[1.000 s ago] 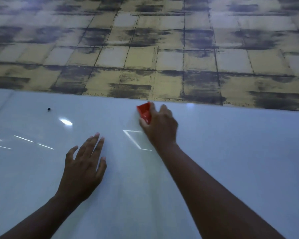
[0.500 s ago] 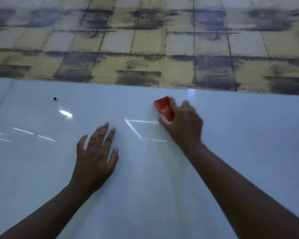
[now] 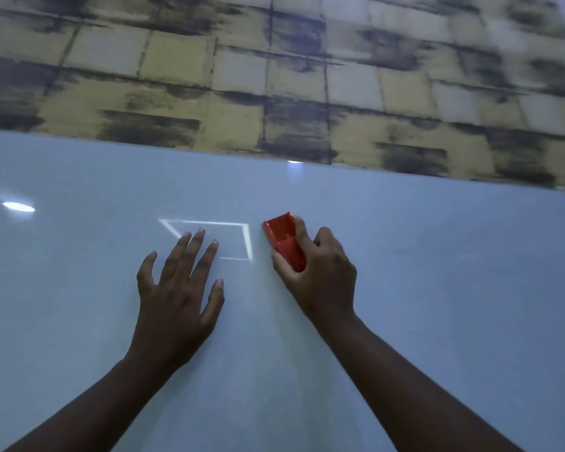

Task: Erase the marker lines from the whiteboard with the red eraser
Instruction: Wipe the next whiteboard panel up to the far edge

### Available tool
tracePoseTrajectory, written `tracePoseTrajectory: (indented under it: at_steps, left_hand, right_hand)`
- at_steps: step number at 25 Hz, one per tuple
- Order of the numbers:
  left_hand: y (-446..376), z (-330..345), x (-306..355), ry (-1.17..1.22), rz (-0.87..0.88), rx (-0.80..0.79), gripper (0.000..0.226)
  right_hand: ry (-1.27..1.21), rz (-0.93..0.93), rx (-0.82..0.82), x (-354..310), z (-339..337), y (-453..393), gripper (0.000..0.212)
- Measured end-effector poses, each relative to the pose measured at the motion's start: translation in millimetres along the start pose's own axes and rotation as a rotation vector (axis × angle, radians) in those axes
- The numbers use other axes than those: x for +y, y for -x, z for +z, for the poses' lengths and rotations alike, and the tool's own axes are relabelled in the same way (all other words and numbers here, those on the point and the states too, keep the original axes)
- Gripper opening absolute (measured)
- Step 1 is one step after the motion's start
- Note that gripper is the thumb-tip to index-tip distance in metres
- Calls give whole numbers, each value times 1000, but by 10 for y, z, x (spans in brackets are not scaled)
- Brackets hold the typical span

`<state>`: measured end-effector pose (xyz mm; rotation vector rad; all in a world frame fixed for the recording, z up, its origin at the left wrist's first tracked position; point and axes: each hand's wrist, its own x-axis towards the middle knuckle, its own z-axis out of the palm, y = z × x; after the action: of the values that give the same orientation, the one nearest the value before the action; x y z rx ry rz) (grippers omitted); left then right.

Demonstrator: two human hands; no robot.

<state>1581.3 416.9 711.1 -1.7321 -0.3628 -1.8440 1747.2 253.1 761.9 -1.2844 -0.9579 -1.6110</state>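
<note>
The whiteboard [image 3: 437, 305] fills the lower two thirds of the head view. My right hand [image 3: 320, 275] grips the red eraser [image 3: 284, 244] and holds it against the board, its front end sticking out past my fingers. Just left of the eraser a thin bright four-sided outline [image 3: 224, 236] shows on the board; whether it is marker or a reflection is unclear. My left hand [image 3: 180, 288] lies flat on the board with fingers spread, its fingertips covering the outline's lower left part.
Beyond the board's far edge lies a floor of yellowish tiles with dark smears [image 3: 274, 93]. Bright light glare spots sit on the board at the left [image 3: 18, 207] and near the far edge [image 3: 293, 162].
My right hand has slid the eraser away from the far edge and to the right of the outline. My left hand has moved up onto the outline. The view has shifted right.
</note>
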Motion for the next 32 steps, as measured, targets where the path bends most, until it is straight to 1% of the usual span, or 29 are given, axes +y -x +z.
tracePoseTrajectory:
  at_steps: [2,5,8,11,14,18,21,24,27,30,32]
  left_hand:
    - [-181,127,383,7,22,18,64]
    - [-329,328,930,1,3,49,63]
    - [-433,568,1438,-12,-13,37,63]
    - [-464,677,1683,-46,-43,32,63]
    - [-400,730,1742,-85,-49,37,63]
    - [-367,742,1723,-116,-24,51,63]
    - [-355,752,1727,-108,-37,40,63]
    - [-297,745,1700,-92,-22,29,62]
    - [-221,704,1648,-68,10,-11,61]
    - [-146,663,1554,-49,41,-39,60]
    - [-122,636,1516,-46,69,-42,60]
  right_hand:
    - [22,85,15,566,-144,-142,71]
    - [40,210,58,1471,-374,-297,70]
    - [56,308,89,2370,-617,-459,69]
    - [75,354,98,3056,-847,-496,69]
    - [69,381,124,3406,-929,-552,68]
    - [30,396,166,3362,-792,-849,66]
    - [9,379,124,2984,-637,-982,67]
    - [-26,197,79,2305,-453,-830,66]
    - [-110,62,32,1666,-320,-402,69]
    - [-122,-18,12,1388,-260,-165,70]
    - [-92,-76,15,1411,-265,-301,71]
